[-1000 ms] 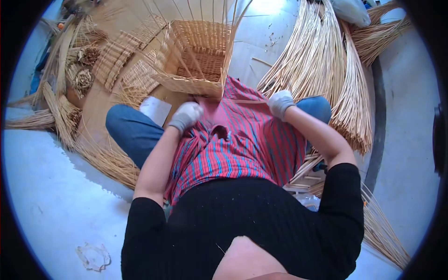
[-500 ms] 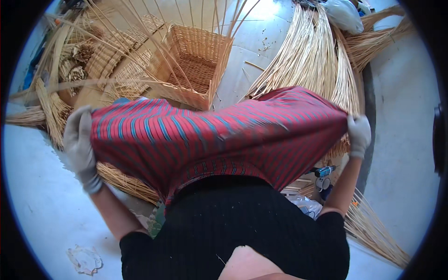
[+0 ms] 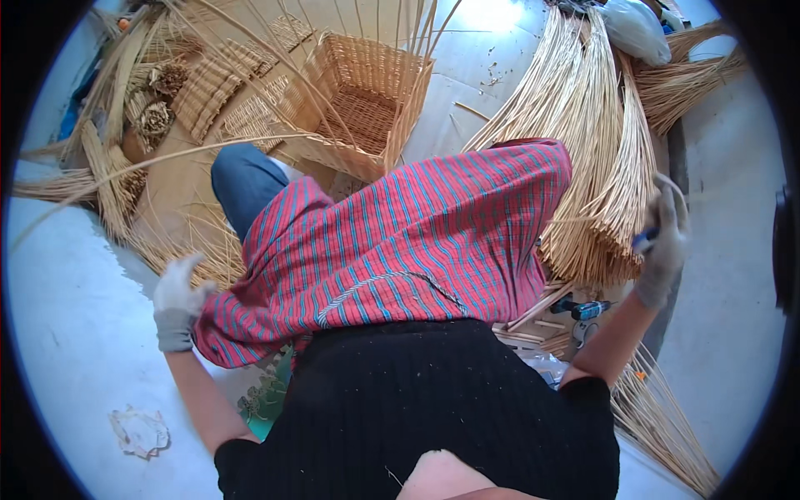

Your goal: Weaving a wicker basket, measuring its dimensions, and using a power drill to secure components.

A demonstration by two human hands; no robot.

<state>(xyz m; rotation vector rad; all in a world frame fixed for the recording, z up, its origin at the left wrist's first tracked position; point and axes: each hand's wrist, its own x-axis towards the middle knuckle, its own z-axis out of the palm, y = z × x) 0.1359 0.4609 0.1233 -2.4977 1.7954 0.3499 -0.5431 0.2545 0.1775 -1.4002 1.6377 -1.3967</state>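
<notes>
A red cloth with blue stripes (image 3: 400,242) is draped over my lap, a twisted cord lying across its near part. My left hand (image 3: 179,304), in a pale glove, is beside the cloth's left edge with its fingers spread. Out to the right, my gloved right hand (image 3: 667,242) is raised away from the cloth, fingers up and apart. A small blue patch shows at its palm side; what it is cannot be made out. Beyond my knees stands a rectangular wicker basket (image 3: 358,117) with long upright rods. My blue-clad left knee (image 3: 246,183) sticks out from under the cloth.
A large bundle of pale rods (image 3: 583,125) lies at the right. Near my right arm are a cordless drill (image 3: 587,310) and loose sticks. Woven panels (image 3: 218,87) and more bundles lie at the left. A long rod (image 3: 175,162) arcs across there. Scrap paper (image 3: 140,432) lies lower left.
The cloth was stretched up between both hands and now rests over my lap. Both hands have let go of it; the left has moved lower and inward, the right slightly outward.
</notes>
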